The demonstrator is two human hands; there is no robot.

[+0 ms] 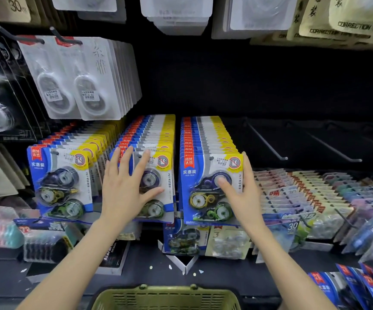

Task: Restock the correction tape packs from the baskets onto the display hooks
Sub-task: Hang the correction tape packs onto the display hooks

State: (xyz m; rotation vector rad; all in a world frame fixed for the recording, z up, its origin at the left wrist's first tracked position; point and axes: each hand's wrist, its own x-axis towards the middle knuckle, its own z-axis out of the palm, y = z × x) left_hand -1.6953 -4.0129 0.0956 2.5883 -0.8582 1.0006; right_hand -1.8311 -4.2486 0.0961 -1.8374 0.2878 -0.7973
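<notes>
We level two full rows of correction tape packs [205,139] above the green basket [165,290].

Straight above the basket, our left hand [125,191] lies flat on the front pack of the middle row [158,211], fingers [114,166] straight and spread, likely pressing the stack back along its peg. Up and right of the basket, our right hand [244,198] pinches the front pack of the right row [201,177], thumb on the clear blister, fingers clamped round the card's right edge, probably to seat it. The packs are glossy blue-and-yellow cards under stiff moulded plastic, each showing three round dispensers. Further right, thin bare metal hooks [268,143] jut out, seemingly awaiting stock.
</notes>
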